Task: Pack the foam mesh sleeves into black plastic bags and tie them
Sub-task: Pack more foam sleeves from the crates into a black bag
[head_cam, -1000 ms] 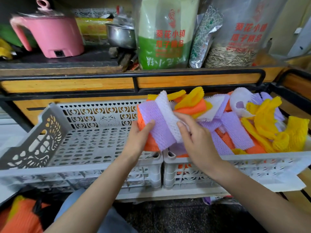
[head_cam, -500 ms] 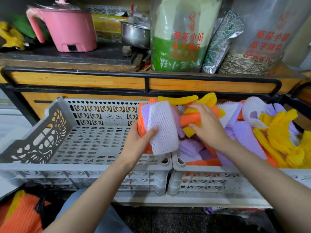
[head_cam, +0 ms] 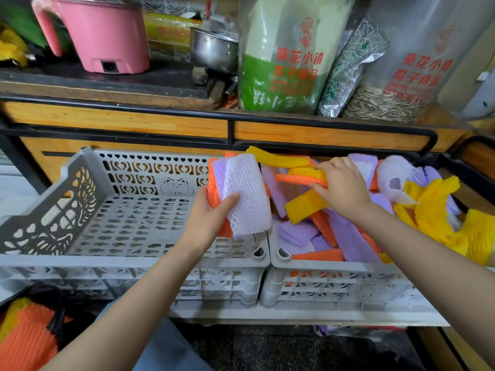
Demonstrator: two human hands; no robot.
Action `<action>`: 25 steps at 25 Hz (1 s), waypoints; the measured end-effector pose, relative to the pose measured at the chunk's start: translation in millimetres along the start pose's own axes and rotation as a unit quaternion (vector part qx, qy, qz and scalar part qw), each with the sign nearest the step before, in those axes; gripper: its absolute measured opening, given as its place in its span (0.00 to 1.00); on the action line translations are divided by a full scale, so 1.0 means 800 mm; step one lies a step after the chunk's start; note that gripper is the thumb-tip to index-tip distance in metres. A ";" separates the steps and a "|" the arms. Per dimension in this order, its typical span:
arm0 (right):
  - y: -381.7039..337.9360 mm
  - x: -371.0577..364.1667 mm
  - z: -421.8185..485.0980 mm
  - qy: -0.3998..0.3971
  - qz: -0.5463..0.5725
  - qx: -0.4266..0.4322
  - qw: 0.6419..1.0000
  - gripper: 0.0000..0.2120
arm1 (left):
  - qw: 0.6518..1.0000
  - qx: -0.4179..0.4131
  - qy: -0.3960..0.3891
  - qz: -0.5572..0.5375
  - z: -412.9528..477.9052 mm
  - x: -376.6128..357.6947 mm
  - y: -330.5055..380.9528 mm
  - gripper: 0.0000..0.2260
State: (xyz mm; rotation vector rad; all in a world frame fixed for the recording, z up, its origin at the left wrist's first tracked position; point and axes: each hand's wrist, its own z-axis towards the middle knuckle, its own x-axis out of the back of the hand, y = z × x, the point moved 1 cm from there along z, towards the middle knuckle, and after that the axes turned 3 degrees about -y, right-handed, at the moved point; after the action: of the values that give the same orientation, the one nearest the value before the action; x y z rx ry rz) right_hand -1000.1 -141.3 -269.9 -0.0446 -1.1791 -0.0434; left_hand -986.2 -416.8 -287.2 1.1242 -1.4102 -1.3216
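Note:
My left hand [head_cam: 211, 212] grips a flat stack of foam mesh sleeves [head_cam: 246, 194], white on top with purple and orange behind, above the seam between two grey crates. My right hand [head_cam: 345, 188] pinches an orange and a yellow sleeve [head_cam: 302, 176] on top of the loose pile of purple, orange, yellow and white sleeves [head_cam: 348, 236] in the right crate [head_cam: 334, 269]. A black plastic bag [head_cam: 53, 311] holding orange and yellow sleeves shows at the bottom left corner.
The left grey crate [head_cam: 80, 210] holds nothing. Behind runs a black rail [head_cam: 227, 116] on a wooden shelf carrying a pink electric pot [head_cam: 107, 36], a metal pot [head_cam: 214, 49] and bags of sunflower seeds [head_cam: 286, 54].
My right hand let go of the stack and reached right into the pile, taking hold of an orange and a yellow sleeve. The left hand keeps the stack, now topped by the white sleeve.

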 end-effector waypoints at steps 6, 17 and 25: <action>-0.044 0.068 -0.015 0.002 0.105 -0.066 0.992 0.17 | 0.998 -0.002 0.067 -0.014 -0.009 0.024 0.009 0.20; -0.282 0.105 -0.060 -0.007 0.342 0.152 0.927 0.13 | 0.967 -0.145 0.207 0.032 -0.099 0.146 0.016 0.25; -0.450 0.059 -0.106 -0.160 0.539 0.209 0.800 0.24 | 0.882 -0.214 0.368 0.204 -0.194 0.279 -0.001 0.23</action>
State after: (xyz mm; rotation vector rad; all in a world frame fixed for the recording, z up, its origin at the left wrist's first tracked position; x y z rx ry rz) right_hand -924.5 -506.3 -254.3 -0.3402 -1.3272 1.2819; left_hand -880.7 -667.7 -276.5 0.8254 -0.6820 -0.7172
